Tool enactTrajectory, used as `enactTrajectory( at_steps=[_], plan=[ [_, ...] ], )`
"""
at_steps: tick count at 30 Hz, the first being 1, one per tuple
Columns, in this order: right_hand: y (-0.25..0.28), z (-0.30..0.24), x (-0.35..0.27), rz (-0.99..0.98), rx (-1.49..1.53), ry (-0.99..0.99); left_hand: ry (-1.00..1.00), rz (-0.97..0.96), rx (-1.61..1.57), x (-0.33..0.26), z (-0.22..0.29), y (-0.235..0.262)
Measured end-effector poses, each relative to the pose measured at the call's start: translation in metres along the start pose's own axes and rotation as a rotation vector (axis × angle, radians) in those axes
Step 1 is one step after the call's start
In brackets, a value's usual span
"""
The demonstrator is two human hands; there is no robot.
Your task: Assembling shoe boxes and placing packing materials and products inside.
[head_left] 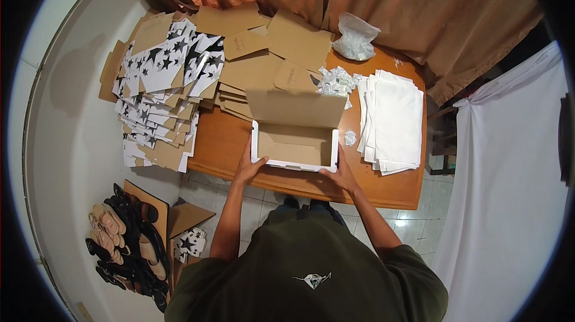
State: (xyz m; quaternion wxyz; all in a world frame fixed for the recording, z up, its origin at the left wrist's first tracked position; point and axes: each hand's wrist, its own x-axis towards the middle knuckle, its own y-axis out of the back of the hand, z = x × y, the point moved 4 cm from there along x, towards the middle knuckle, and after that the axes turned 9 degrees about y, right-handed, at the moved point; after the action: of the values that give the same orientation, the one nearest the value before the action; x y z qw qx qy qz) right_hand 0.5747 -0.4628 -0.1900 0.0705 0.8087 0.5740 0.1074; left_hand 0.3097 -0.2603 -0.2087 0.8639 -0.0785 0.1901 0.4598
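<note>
An open cardboard box [294, 143], white along its rim and brown inside, sits at the front edge of the wooden table. Its lid [293, 106] stands raised at the back, and nothing shows inside it. My left hand [247, 167] grips the box's near left corner, thumb over the rim. At the near right corner my right hand [341, 172] holds it the same way. Just right of the box lies one small clear-and-white packet [350, 137]. Behind that is a heap of similar packets [337, 82]. A stack of white paper sheets [390, 121] rests farther right.
Flat cardboard pieces printed with black stars [159, 94] are piled high at the left. Plain brown cardboard [299, 37] covers the table's back. A clear plastic bag [356, 37] stands at the back right. Several shoes [135, 238] lie at the lower left, beside the wall.
</note>
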Motion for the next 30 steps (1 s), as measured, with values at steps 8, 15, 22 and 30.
enactTrajectory(
  at_steps=[8, 15, 22, 30],
  plan=[
    [0.000, 0.016, 0.017, -0.149, -0.354, -0.042, -0.131, 0.056, 0.329, 0.011, -0.040, -0.001],
    [0.002, 0.025, 0.019, -0.107, -0.164, -0.093, 0.056, 0.029, 0.358, 0.018, -0.044, 0.006],
    [0.009, 0.018, 0.023, -0.218, -0.111, -0.123, 0.276, -0.075, 0.320, 0.019, -0.038, 0.020],
    [0.042, -0.022, 0.076, 0.006, -0.340, 0.191, -0.252, 0.055, 0.032, 0.036, 0.034, 0.047]
  ],
)
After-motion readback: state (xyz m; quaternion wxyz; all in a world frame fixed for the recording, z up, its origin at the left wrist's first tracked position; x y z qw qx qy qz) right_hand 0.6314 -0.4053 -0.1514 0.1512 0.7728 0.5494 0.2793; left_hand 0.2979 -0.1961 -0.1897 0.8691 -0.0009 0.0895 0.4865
